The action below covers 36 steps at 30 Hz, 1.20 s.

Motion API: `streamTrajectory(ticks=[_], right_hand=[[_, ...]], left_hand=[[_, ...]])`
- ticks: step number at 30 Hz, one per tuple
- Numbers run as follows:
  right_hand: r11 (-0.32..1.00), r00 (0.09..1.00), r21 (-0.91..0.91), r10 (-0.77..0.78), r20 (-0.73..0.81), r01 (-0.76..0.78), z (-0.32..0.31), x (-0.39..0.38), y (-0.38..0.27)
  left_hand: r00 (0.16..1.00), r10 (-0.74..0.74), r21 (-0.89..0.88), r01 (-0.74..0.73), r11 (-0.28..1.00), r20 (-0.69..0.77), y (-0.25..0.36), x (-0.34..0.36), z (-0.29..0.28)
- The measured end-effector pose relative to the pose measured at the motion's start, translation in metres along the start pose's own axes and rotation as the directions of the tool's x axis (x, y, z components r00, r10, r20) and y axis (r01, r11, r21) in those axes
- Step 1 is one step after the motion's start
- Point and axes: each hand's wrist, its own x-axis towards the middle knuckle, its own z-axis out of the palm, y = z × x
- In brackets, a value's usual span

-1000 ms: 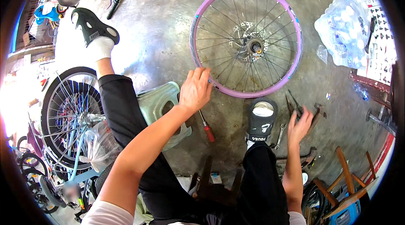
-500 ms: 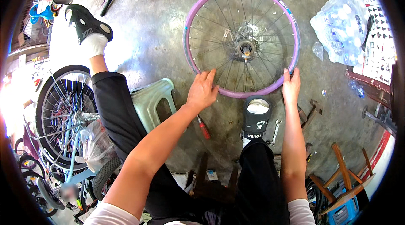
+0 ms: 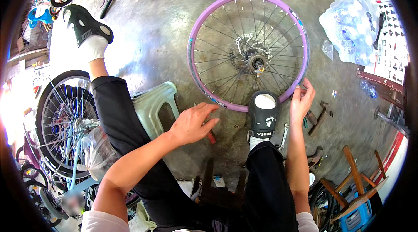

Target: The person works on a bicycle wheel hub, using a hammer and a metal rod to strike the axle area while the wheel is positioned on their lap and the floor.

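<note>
I hold the left hand [image 3: 195, 123] open and free while the right hand [image 3: 301, 103], grip unclear, perhaps steadies the purple wheel [image 3: 257, 62].

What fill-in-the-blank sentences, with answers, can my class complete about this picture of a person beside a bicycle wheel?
1. The person's trousers are coloured ____.
2. The shoe overlapping the wheel in the picture is the person's ____ one.
3. The pale green plastic stool is nearer the person's ____ hand.
4. The tool handle between the stool and that shoe is coloured ____.

Missing words: black; right; left; red.
</note>
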Motion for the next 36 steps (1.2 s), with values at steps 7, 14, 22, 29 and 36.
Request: streamTrajectory(ticks=[7, 14, 22, 29, 36], right_hand=[[0.968, 0.992, 0.243, -0.085, 0.091, 0.061, 0.004, -0.029, -0.079], [0.971, 0.971, 0.186, -0.183, 0.154, 0.153, 0.026, -0.011, -0.097], [0.982, 0.962, 0.088, -0.183, 0.203, 0.168, 0.043, -0.013, -0.109], [0.953, 0.936, -0.042, -0.286, 0.206, 0.3, 0.045, -0.013, -0.103], [0.916, 0.924, -0.194, -0.306, 0.229, 0.352, 0.041, -0.014, -0.108]], left_hand=[[0.966, 0.169, 0.382, -0.233, 0.894, 0.195, -0.002, -0.004, -0.01], [0.973, 0.218, 0.333, -0.231, 0.914, 0.077, 0.0, 0.009, -0.032], [0.973, 0.202, 0.314, -0.226, 0.922, 0.109, -0.005, 0.008, -0.041], [0.97, 0.204, 0.32, -0.235, 0.918, 0.13, -0.006, 0.008, -0.047], [0.966, 0.226, 0.329, -0.256, 0.909, 0.126, -0.012, 0.01, -0.043]])
